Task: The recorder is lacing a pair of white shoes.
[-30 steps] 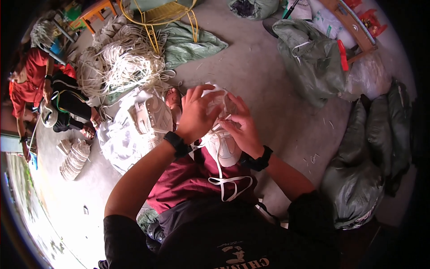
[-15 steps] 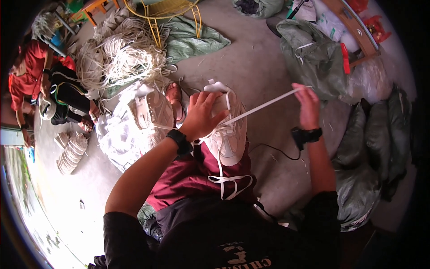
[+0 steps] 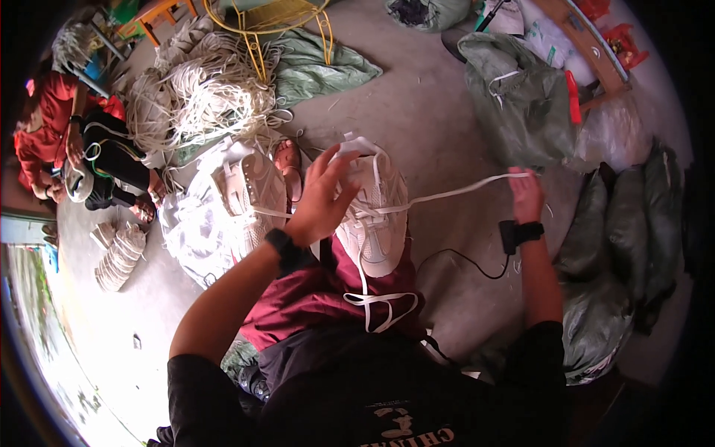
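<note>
A white sneaker (image 3: 381,249) rests on my lap over dark red trousers, toe toward me. From its eyelets a flat white shoelace (image 3: 447,194) runs out to the right, where my right hand (image 3: 527,195) pinches its end. The lace sags slightly between shoe and hand. At the left side of the sneaker's opening my left hand (image 3: 325,195) has its fingers spread, with nothing gripped. The lace's other end lies in a loop on the trousers below the toe. Just left of my left hand stands a second pale sneaker (image 3: 255,195) on a white bag.
A heap of white laces (image 3: 205,89) lies beyond, by a yellow metal-framed chair (image 3: 287,16). At the left sits a co-worker in red (image 3: 56,112), near a bundle of laces (image 3: 121,255). Dark sacks (image 3: 596,298) line the right side. A black cable (image 3: 469,261) hangs from my right wrist.
My right hand has moved down and slightly right, and the lace has gone from taut to slightly slack. My left hand has lifted off the sneaker's tongue and shifted left.
</note>
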Demonstrator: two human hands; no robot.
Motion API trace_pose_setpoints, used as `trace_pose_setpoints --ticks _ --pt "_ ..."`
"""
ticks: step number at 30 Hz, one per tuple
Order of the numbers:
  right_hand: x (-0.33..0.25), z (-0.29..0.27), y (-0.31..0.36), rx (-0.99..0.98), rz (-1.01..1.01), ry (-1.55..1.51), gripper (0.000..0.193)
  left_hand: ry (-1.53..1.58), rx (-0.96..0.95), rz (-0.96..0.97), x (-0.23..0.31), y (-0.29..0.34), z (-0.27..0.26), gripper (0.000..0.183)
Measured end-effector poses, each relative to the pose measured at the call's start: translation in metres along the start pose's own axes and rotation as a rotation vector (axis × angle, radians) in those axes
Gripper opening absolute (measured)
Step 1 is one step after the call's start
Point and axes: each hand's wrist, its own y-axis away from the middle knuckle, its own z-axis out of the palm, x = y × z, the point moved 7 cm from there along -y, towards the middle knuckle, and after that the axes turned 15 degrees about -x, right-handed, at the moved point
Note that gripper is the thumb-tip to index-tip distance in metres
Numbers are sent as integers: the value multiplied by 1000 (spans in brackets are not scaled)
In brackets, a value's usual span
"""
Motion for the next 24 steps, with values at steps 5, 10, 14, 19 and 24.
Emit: trace_pose_setpoints --ticks 5,10,14,19,24 --pt "21 126 48 -362 308 -196 11 79 100 -265 8 35 8 31" --pt "14 220 95 -618 224 452 13 369 77 -379 -13 46 31 21" --pt "20 253 110 -715 -64 770 20 353 144 -245 -4 50 24 12" --pt "19 274 124 -812 -223 1101 19 392 148 -95 -3 62 23 17" --pt "20 279 121 -836 -129 920 16 426 34 -125 -1 61 25 19"
